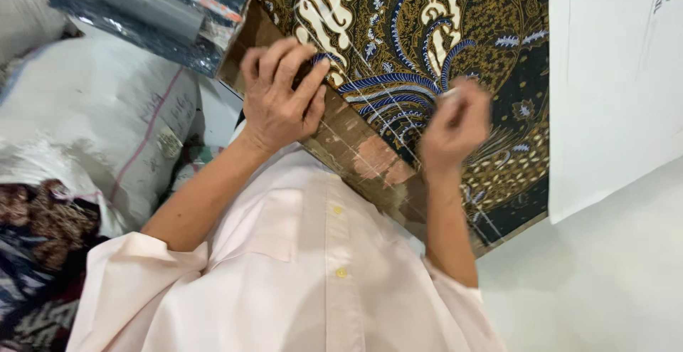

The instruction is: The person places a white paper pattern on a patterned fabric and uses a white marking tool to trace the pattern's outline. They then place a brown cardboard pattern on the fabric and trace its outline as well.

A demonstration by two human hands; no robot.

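A dark batik cloth (427,32) with gold, white and blue patterns lies on a worn wooden board (356,149). Thin white lines run across both the cloth and the board. My left hand (279,96) rests with bent fingers on the cloth's near edge, pressing it down. My right hand (455,124) is blurred, its fingers pinched on a small white piece (449,93), perhaps chalk, held against the cloth. Both forearms reach out from short pale pink shirt sleeves.
A large white sheet (612,81) covers the cloth's right side. A grey roll in shiny plastic wrap (142,7) lies at the upper left. A white sack (92,110) and dark patterned fabric (35,252) sit at the left.
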